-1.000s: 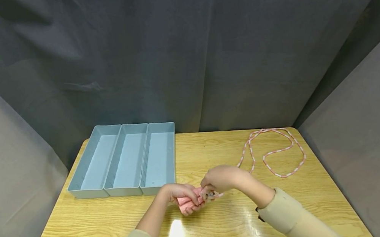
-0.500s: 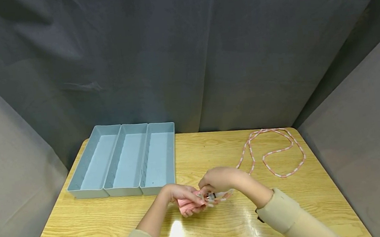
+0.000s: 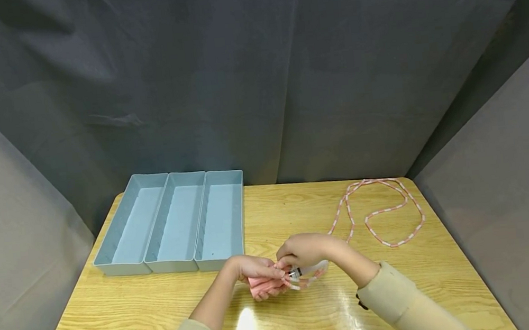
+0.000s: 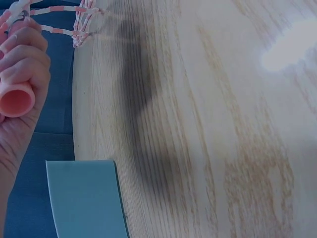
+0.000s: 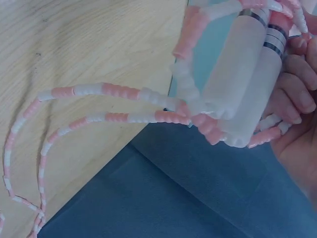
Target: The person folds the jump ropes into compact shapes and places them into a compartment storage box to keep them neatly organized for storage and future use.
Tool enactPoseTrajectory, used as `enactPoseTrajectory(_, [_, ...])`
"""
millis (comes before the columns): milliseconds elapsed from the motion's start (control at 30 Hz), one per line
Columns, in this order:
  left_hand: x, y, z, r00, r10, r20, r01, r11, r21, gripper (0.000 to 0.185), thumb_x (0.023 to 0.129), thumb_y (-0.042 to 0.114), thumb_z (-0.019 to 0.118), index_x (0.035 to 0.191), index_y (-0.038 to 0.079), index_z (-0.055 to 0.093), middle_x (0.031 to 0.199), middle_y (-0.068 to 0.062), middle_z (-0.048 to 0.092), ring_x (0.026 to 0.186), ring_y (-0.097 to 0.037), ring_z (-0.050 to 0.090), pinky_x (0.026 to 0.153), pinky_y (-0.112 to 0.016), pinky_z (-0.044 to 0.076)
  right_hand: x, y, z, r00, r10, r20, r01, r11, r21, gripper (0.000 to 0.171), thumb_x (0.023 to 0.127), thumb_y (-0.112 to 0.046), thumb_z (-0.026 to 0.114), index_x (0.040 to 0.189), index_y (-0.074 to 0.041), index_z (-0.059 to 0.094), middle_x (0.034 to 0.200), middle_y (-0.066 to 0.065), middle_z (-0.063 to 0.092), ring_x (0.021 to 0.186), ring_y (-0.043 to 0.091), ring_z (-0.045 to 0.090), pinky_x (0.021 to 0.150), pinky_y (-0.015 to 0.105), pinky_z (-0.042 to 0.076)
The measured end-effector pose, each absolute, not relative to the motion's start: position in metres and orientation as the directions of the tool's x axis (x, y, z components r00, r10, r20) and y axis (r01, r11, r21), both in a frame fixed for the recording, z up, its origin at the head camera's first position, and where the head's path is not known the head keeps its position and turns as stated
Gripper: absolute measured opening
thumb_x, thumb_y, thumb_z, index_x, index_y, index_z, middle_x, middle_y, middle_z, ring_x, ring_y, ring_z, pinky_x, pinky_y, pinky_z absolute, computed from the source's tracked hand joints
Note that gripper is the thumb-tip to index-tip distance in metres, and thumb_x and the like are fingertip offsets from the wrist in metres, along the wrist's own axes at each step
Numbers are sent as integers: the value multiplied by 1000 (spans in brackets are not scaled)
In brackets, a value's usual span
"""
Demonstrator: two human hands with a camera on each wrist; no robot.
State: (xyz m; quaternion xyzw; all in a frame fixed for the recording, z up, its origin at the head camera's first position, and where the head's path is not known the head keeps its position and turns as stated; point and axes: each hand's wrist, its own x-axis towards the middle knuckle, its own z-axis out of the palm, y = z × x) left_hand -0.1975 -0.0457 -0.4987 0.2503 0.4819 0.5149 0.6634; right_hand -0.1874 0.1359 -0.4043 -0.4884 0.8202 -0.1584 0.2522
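A pink-and-white beaded jump rope (image 3: 384, 212) lies in loops on the table's far right and runs to my hands at the front middle. My left hand (image 3: 250, 269) grips the two pink handles (image 3: 262, 287) together; one handle's pink end (image 4: 17, 99) shows in the left wrist view. My right hand (image 3: 301, 249) sits just right of it and pinches the rope where it passes over the handles' white ends (image 3: 310, 270). In the right wrist view several turns of beads (image 5: 114, 91) lie around the white ends (image 5: 242, 84), with curled fingers (image 5: 297, 94) against them.
A light-blue tray (image 3: 174, 266) with three long empty compartments stands at the back left of the wooden table (image 3: 307, 315). Its corner (image 4: 84, 198) shows in the left wrist view. Dark cloth screens close in the back and both sides.
My right hand has shifted slightly back and left over the handles. The white handle ends and rope turns now show to its right. The loops on the table have barely moved.
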Motion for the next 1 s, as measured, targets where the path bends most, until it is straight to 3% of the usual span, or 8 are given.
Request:
enactPoseTrajectory(300, [-196, -41, -493, 27, 902, -431, -426, 401, 811, 34, 99, 34, 31, 89, 5, 45, 66, -1, 43, 47, -11, 37, 43, -21, 34, -191, 135, -410, -429, -857, -285, -693, 514, -504, 27, 96, -14, 44, 72, -10, 55, 61, -10, 39, 54, 1, 33, 53, 16, 30])
enactPoseTrajectory(467, [-196, -41, -493, 9, 893, -450, -426, 410, 806, 33, 99, 32, 30, 87, 6, 46, 63, -2, 43, 44, -12, 37, 42, -22, 34, -190, 134, -408, -447, -833, -326, -659, 553, -510, 27, 97, -17, 44, 73, -10, 56, 61, -10, 39, 53, 2, 33, 53, 16, 31])
enactPoseTrajectory(633, [-196, -40, -493, 21, 903, -429, -403, 400, 823, 34, 99, 32, 30, 100, 6, 53, 60, -2, 43, 42, -10, 36, 41, -22, 32, -191, 133, -407, -470, -808, -355, -636, 588, -500, 27, 96, -19, 45, 74, -11, 56, 62, -8, 43, 53, 3, 34, 52, 17, 31])
enactPoseTrajectory(800, [-196, -40, -492, 25, 896, -443, -391, 416, 821, 36, 98, 31, 33, 94, 1, 52, 60, -2, 45, 42, -10, 38, 40, -21, 34, -195, 134, -406, -499, -804, -323, -644, 593, -483, 24, 94, -22, 50, 73, -13, 56, 63, -5, 51, 53, 2, 38, 50, 16, 33])
enactPoseTrajectory(867, [-195, -41, -491, 26, 891, -453, -391, 426, 816, 32, 96, 30, 35, 85, 4, 49, 60, -1, 45, 44, -10, 39, 41, -21, 35, -198, 136, -406, -503, -815, -286, -655, 576, -489, 23, 92, -25, 54, 72, -12, 56, 62, -8, 48, 52, 1, 37, 49, 16, 32])
enactPoseTrajectory(1000, [-195, -41, -490, 35, 892, -451, -398, 426, 812, 31, 95, 29, 35, 85, 3, 49, 61, -1, 44, 45, -9, 39, 43, -19, 36, -205, 140, -409, -490, -843, -224, -675, 529, -514, 24, 88, -27, 58, 72, -9, 57, 60, -11, 42, 51, 0, 35, 49, 15, 30])
